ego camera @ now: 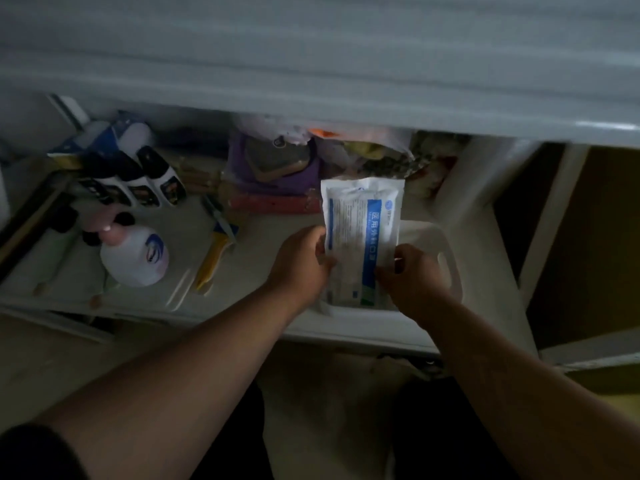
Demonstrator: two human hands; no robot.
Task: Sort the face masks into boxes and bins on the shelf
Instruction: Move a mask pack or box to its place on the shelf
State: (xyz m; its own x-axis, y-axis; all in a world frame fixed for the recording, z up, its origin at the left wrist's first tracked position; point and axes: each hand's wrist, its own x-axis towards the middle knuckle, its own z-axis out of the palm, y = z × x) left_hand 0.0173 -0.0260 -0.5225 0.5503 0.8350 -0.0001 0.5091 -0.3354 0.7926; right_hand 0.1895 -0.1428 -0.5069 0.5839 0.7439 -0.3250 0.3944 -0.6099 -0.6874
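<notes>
A white and blue pack of face masks [362,223] stands upright over a white bin [453,271] on the right of the shelf. My left hand [301,265] grips the pack's left edge. My right hand [412,275] pinches its lower right edge. The pack's bottom end reaches down into the bin, where another white and green pack [363,296] shows below it.
On the white shelf [194,223] are dark spray bottles [138,181], a white bottle with a pink cap [133,256], a yellow tool [213,258], a purple pouch [273,168] and patterned bags [384,157]. An upper shelf [311,64] overhangs. A shelf post [485,188] stands right of the bin.
</notes>
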